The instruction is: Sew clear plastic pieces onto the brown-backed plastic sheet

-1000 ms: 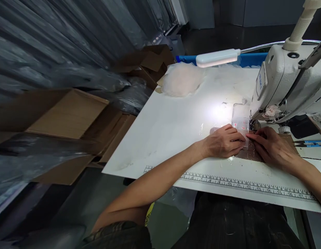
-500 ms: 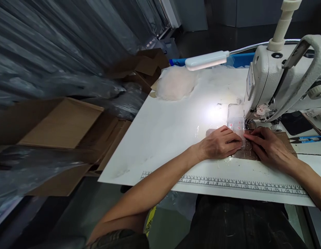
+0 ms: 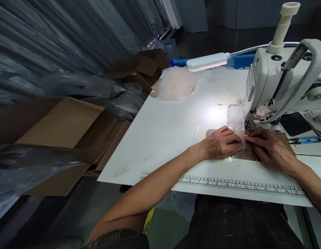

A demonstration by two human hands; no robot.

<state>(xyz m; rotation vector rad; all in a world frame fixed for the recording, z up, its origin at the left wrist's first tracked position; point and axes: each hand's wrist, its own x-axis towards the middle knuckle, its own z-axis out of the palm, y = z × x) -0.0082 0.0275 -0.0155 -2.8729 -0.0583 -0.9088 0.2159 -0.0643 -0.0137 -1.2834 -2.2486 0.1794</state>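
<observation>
A thin, sheer white fabric piece (image 3: 239, 125) with small red spots lies beneath the sewing machine's (image 3: 263, 77) needle area. My left hand (image 3: 222, 142) rests over the fabric's near left side, its curled fingers closed on it against the table. From the other side, my right hand (image 3: 273, 147) pinches the fabric's near right edge between thumb and forefinger, just in front of the presser foot. Both sets of fingertips nearly meet. Under the hands is a brown plate (image 3: 250, 154), partly covered. The fabric's near end is partly hidden by my fingers.
Blue thread snips (image 3: 307, 140) and a dark flat object (image 3: 295, 123) lie at the right. A pale sheer fabric pile (image 3: 177, 84) sits at the back left, near a white lamp (image 3: 207, 62). Cardboard boxes (image 3: 59, 122) stand left; a printed ruler (image 3: 235, 184) runs along the front edge.
My right hand has shifted very slightly, with its fingertips still at the fabric's edge. My left hand and the fabric look almost unchanged.
</observation>
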